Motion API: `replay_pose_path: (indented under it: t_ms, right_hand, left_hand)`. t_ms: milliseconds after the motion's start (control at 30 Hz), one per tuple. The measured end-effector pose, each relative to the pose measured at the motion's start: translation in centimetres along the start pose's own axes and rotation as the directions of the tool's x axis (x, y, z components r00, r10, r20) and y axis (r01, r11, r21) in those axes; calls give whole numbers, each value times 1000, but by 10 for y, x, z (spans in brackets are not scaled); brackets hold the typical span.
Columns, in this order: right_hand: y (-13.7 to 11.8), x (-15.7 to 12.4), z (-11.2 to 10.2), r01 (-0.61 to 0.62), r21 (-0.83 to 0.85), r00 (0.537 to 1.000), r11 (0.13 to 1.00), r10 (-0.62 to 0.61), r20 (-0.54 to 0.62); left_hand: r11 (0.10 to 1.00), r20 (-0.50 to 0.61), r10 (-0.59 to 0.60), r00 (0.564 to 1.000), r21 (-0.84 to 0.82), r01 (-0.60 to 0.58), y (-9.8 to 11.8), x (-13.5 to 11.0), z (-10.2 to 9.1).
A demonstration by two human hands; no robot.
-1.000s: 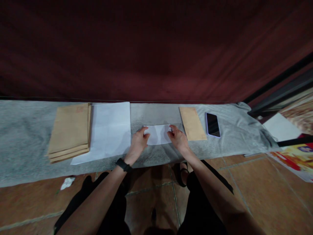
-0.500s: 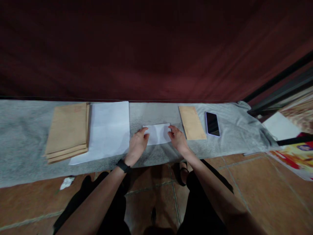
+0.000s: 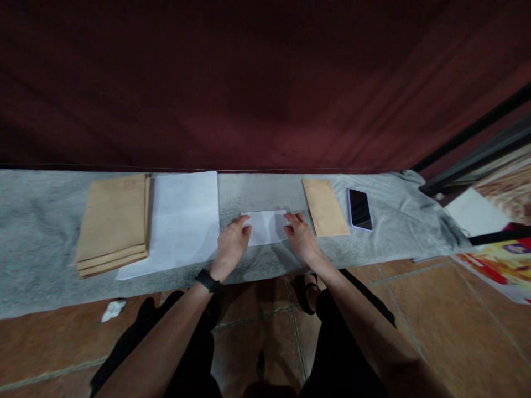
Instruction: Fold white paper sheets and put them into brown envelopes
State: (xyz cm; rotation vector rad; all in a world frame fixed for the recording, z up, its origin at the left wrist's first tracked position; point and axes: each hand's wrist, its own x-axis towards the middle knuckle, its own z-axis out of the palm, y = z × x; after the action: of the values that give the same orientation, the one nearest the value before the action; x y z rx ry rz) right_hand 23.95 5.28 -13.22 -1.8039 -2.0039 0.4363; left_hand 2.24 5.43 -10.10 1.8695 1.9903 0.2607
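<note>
A folded sheet of white paper (image 3: 266, 228) lies on the grey cloth in front of me, its long side running left to right. My left hand (image 3: 233, 242) grips its left end, thumb and fingers curled at the edge. At the opposite end my right hand (image 3: 302, 239) holds the paper the same way; the undersides of the fingers are hidden. Larger white sheets (image 3: 186, 218) lie left of my left hand, partly under a stack of brown envelopes (image 3: 114, 218). Close to my right hand rests a single brown envelope (image 3: 326, 208).
A phone (image 3: 360, 209) with a light purple edge lies right of the single envelope. The grey cloth (image 3: 406, 215) covers a long, narrow surface backed by a dark red curtain (image 3: 257, 88). A crumpled white scrap (image 3: 113, 310) is on the tiled floor (image 3: 464, 320).
Both hands stay at the ends of the folded paper, with only a slight shift of the fingers. The upper edge of the paper sits slightly lower. Nothing else has visibly moved.
</note>
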Motion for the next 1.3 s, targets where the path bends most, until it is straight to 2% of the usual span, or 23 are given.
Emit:
replay_pose_path:
  t_ms: [167, 267, 433, 500, 633, 700, 800, 900, 1033, 1300]
  right_hand:
    - [-7, -3, -6, -6, -116, 999, 993, 12, 51]
    - [-10, -5, -8, 1, -172, 999, 985, 6, 40]
    - [-13, -6, -4, 135, -163, 991, 977, -135, 8]
    - [-14, -7, 1, 197, -138, 980, 971, -196, 22]
    - [-17, -11, 14, 282, -93, 959, 955, -278, 61]
    - [-19, -13, 18, 296, -92, 954, 951, -290, 74]
    - [-23, -16, 20, 299, -114, 953, 947, -289, 94]
    - [-26, -17, 19, 301, -143, 951, 943, -286, 117]
    - [-27, -17, 20, 296, -181, 952, 938, -274, 133]
    - [-22, -14, 24, 234, -241, 972, 942, -218, 91]
  left_hand:
    - [997, 3, -13, 1000, 80, 13, 4, -5, -2]
    - [992, -5, 12, 1000, 124, -11, 6, -8, -3]
    - [980, -35, 53, 998, 191, -45, 5, -13, -1]
    - [970, -86, 95, 992, 234, -73, 4, -15, 2]
    - [933, -240, 265, 934, 308, -186, -2, -14, 11]
    - [917, -261, 352, 899, 291, -274, -3, -12, 18]
    - [889, -218, 443, 869, 227, -397, -2, -10, 29]
    - [876, -142, 472, 870, 189, -444, 2, -11, 37]
    - [880, -72, 455, 887, 185, -437, 7, -13, 40]
    - [896, -69, 407, 911, 226, -383, 12, -14, 41]
